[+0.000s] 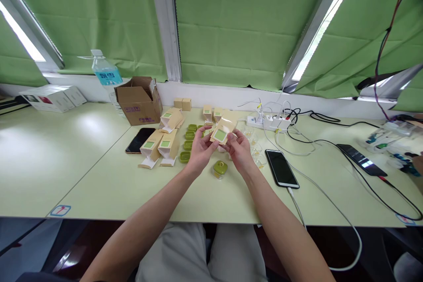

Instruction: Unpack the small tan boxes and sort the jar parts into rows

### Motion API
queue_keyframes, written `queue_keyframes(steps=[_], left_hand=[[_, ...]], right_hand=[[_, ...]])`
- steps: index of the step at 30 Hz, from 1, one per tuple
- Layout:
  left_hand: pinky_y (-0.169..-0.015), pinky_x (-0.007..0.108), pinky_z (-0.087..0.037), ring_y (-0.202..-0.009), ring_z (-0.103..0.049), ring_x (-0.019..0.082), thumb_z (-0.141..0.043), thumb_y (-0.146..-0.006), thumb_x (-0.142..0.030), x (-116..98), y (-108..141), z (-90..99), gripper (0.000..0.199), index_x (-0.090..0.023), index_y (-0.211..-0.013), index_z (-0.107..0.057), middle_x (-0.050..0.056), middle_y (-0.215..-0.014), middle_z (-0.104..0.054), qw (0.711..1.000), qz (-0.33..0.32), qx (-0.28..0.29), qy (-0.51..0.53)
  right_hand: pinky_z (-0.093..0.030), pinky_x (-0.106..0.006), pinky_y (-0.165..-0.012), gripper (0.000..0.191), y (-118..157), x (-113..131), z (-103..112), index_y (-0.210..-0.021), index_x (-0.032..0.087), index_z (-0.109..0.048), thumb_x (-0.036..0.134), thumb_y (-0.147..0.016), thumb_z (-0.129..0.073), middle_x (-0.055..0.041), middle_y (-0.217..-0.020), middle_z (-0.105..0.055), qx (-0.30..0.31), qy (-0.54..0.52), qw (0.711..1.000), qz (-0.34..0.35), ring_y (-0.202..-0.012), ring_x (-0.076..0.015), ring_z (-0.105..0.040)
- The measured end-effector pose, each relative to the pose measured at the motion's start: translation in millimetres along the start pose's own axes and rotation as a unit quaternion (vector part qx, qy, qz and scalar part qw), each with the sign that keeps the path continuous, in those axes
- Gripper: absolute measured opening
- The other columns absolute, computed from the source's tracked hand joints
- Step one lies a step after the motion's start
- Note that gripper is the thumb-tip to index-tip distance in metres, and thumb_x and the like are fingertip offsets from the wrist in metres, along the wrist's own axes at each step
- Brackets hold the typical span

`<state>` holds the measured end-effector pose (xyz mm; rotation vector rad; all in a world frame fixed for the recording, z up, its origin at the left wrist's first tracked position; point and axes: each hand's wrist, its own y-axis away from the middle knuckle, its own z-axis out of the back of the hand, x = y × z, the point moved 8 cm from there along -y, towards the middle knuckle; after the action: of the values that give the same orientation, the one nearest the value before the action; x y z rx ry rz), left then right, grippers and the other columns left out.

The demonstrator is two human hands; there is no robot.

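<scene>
Between both hands is a beige paper box with a green square label [220,135], held above the table. My left hand [201,152] grips its left side, and my right hand [240,150] grips the right side. Just below the hands, a small clear container with a green lid [220,168] stands on the table. Green lids [185,157] form rows left of my left hand. Similar beige boxes [168,145] lie farther left, and more [208,113] are behind the hands. Clear containers [258,158] sit right of my right hand, partly hidden.
A cardboard box [139,102], a water bottle [105,72] and a dark phone [140,140] are at the left. On the right are a white phone [282,168], a power strip [269,122], another phone [361,160] and cables. White boxes [53,98] stand far left.
</scene>
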<state>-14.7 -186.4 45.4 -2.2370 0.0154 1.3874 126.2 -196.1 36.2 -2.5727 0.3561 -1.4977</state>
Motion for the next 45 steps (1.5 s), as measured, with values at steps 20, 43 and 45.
queue_keyframes(steps=[20, 43, 45], left_hand=[[-0.08, 0.034, -0.058, -0.1, -0.076, 0.027, -0.082, -0.09, -0.051, 1.0, 0.9, 4.1, 0.051, -0.023, -0.126, -0.06, 0.012, -0.115, -0.079, 0.994, 0.003, -0.026, -0.104], [-0.084, 0.036, -0.064, -0.09, -0.079, 0.024, -0.096, -0.074, -0.051, 7.5, -3.0, 7.0, 0.059, -0.02, -0.116, -0.067, 0.007, -0.097, -0.081, 0.997, 0.06, -0.008, -0.038], [-0.082, 0.039, -0.066, -0.082, -0.078, 0.023, -0.094, -0.076, -0.055, 9.1, -3.8, 10.1, 0.053, -0.019, -0.107, -0.071, 0.006, -0.089, -0.081, 0.995, 0.08, -0.009, -0.065]], right_hand=[[-0.066, -0.03, -0.07, 0.071, -1.6, -7.2, 6.3, -0.113, 0.027, -0.066, 0.06, -0.063, -0.103, -0.0045, -0.109, -0.085, -0.039, -0.009, 0.998, -0.041, -0.09, -0.0218, -0.082], [-0.071, -0.044, -0.082, 0.049, -1.0, -4.1, 21.6, -0.098, 0.021, -0.082, 0.045, -0.061, -0.104, -0.009, -0.102, -0.087, -0.12, 0.005, 0.993, 0.004, -0.092, -0.0301, -0.083], [-0.07, -0.043, -0.078, 0.046, 0.9, -2.6, 25.3, -0.094, 0.02, -0.082, 0.042, -0.06, -0.104, -0.0084, -0.099, -0.087, -0.143, 0.027, 0.989, 0.014, -0.087, -0.0289, -0.082]])
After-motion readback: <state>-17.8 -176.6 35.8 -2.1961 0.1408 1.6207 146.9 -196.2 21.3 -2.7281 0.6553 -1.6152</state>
